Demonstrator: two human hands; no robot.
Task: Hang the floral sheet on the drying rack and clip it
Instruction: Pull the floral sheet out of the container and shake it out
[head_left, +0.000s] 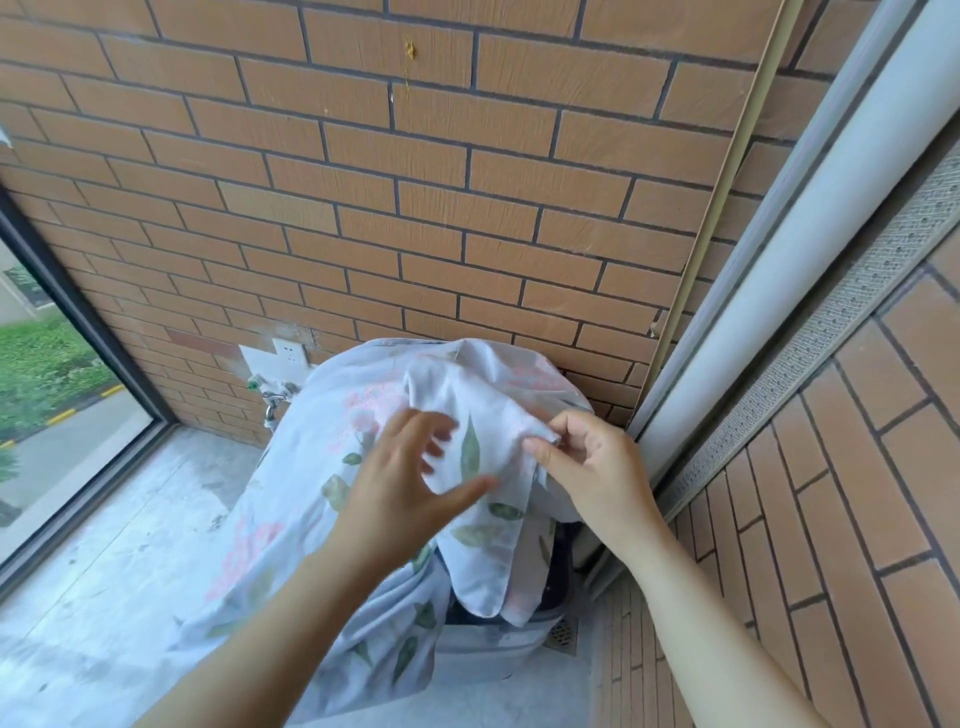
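white floral sheet (332, 410) in right hand (589, 467)

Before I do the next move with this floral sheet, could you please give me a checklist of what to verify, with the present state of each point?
1. Right hand pinches a fold of the floral sheet: ok.
2. Left hand has a grip on the sheet: not ok; its fingers are spread and hold nothing.
3. Drying rack within reach: cannot tell; none is in view.
4. Clips ready: cannot tell; none is visible.
5. Sheet free of the faucet: cannot tell; the cloth hangs close beside it.
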